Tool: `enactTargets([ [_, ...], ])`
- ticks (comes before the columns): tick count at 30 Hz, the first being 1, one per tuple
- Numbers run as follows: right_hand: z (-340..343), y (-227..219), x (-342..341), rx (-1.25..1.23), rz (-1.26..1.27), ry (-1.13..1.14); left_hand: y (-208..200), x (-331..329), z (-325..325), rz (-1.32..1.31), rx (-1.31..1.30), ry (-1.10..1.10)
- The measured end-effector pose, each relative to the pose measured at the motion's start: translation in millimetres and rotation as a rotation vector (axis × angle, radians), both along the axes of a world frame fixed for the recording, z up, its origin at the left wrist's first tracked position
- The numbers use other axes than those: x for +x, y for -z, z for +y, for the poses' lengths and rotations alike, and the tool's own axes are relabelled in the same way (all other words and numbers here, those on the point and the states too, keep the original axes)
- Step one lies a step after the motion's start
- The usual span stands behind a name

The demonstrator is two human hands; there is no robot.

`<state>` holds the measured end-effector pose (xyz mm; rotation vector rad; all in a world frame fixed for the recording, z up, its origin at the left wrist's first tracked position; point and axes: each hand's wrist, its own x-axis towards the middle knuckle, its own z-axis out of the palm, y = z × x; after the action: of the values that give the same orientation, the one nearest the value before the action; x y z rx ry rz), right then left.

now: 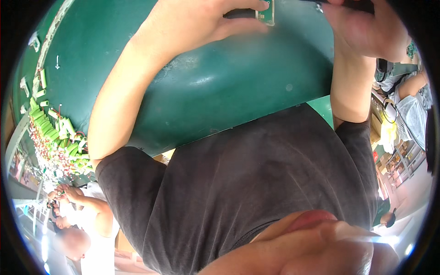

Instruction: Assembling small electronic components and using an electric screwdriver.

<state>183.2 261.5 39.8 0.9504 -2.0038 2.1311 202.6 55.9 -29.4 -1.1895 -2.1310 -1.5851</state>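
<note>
At the top edge my left hand (pixel 201 20) pinches a small green circuit board (pixel 266 17) with a pale, clear-looking rim between thumb and finger. Across from it, at the upper right, my right hand (pixel 369 30) is closed round a dark, slim object (pixel 360 4). The frame's edge cuts that object off, so its kind cannot be made out. A small shiny metal piece (pixel 319 7) shows beside the right fingertips. Both hands are held over the green tabletop (pixel 238 68), apart from each other.
Many green cylindrical cells (pixel 48 128) with red wires lie heaped at the table's left side. Small white parts (pixel 34 41) lie along the far left edge. Another person (pixel 94 215) works at the lower left; another person's arm (pixel 412 85) shows at the right.
</note>
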Motion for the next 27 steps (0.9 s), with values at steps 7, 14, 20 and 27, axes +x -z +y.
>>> enactTargets([
  [7, 4, 9, 0, 0.005, -0.042, -0.021, -10, 2, 1, -0.056, -0.037, -0.001],
  [14, 11, 16, 0, 0.000, -0.072, -0.037, -22, 4, -5, 0.123, -0.421, -0.086],
  [20, 11, 21, 2, 0.006, -0.097, -0.055, -12, 7, -1, -0.120, -0.064, -0.015],
  [27, -5, 4, 6, -0.014, -0.083, -0.061, -30, 2, -6, 0.168, -0.403, -0.092],
])
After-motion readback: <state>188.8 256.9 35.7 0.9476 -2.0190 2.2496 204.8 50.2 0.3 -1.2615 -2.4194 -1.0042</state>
